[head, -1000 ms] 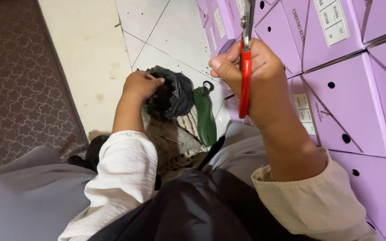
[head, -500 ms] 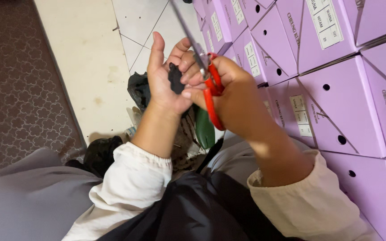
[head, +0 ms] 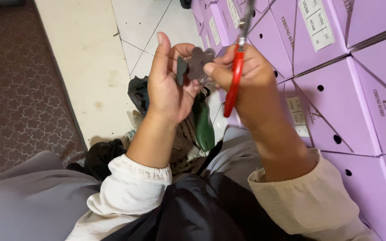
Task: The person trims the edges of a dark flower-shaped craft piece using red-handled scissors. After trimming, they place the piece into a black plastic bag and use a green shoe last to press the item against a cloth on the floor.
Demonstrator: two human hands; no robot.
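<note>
My left hand [head: 168, 87] is raised with its fingers upright and pinches small dark flower-shaped pieces [head: 196, 64] at their left side. My right hand [head: 246, 78] meets it from the right. Its fingertips touch the same dark pieces while its palm grips red-handled pliers [head: 234, 82], whose metal jaws point upward. Both hands are held above my lap, over a pile of dark items on the floor.
Stacked purple boxes [head: 336, 67] with small round holes fill the right side. A dark bag [head: 138, 93] and a green shoe insole [head: 203, 127] lie on the pale tiled floor below my hands. A brown patterned mat [head: 18, 89] covers the left.
My left hand rose from the dark bag on the floor, bringing dark pieces up to my right hand. The right hand with the pliers came across to meet it.
</note>
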